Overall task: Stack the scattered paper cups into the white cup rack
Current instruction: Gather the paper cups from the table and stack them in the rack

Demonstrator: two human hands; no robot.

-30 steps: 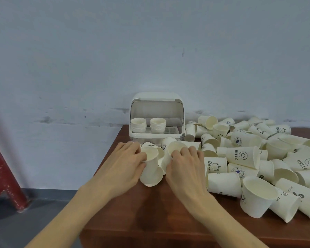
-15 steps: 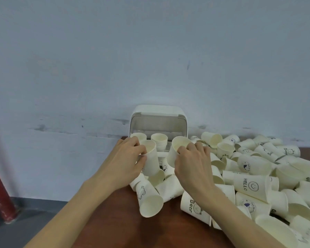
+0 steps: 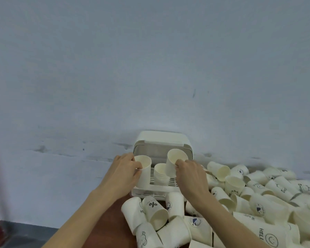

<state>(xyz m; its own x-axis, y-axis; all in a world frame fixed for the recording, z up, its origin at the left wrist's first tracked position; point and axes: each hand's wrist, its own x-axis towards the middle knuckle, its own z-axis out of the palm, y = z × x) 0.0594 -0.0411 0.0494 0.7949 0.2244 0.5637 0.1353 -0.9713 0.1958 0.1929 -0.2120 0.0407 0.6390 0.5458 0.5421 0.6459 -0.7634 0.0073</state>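
The brown wooden table (image 3: 111, 228) bears a big heap of scattered white paper cups (image 3: 258, 199), most lying on their sides. At its far edge stands the white plastic cup rack (image 3: 162, 140), lid raised. The left hand (image 3: 123, 173) grips an upright paper cup (image 3: 142, 171) — mouth up — at the rack's left front. The right hand (image 3: 190, 173) grips a tilted paper cup (image 3: 174, 162), mouth up and toward the camera, above a short cup stack (image 3: 160, 173) inside.

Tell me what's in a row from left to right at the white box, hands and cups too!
Left hand → the cup it holds → cup stack in the rack → tilted cup in the right hand → right hand → loose cup pile.
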